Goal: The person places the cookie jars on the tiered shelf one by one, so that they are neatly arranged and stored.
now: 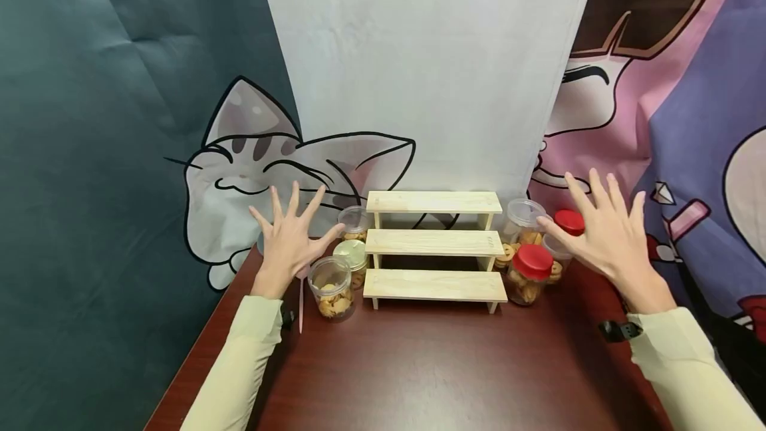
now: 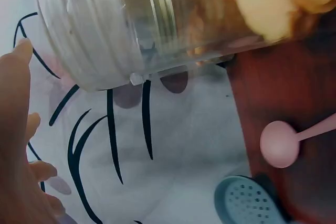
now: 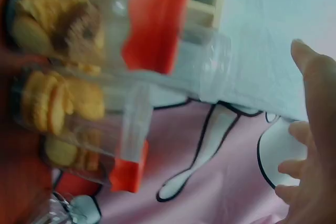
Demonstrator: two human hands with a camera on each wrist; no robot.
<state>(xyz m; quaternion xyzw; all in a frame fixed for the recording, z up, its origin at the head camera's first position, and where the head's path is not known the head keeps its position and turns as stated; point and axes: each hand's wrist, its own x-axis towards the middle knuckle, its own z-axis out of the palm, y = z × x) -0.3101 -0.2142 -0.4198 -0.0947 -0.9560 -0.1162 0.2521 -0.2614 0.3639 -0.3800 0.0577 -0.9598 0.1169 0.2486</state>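
Both hands hover with fingers spread wide and nothing in them. My left hand (image 1: 288, 245) is above and left of a clear jar of cookies (image 1: 332, 301); behind that stand a gold-lidded jar (image 1: 352, 255) and another clear jar (image 1: 353, 218). In the left wrist view, a pink spoon (image 2: 280, 144) and a blue-green slotted spoon (image 2: 247, 203) lie near the jar. My right hand (image 1: 616, 245) is to the right of a red-lidded cookie jar (image 1: 530, 271), a tall clear jar (image 1: 522, 217), a second red-lidded jar (image 1: 568, 221) and a smaller clear jar (image 1: 558, 255).
Between the two jar groups stands a three-step pale wooden rack (image 1: 433, 243), its boards bare. It is at the back of the dark red-brown table (image 1: 419, 364). A printed cloth backdrop (image 1: 443, 72) hangs right behind. A clear wrapped item (image 3: 58, 211) shows low in the right wrist view.
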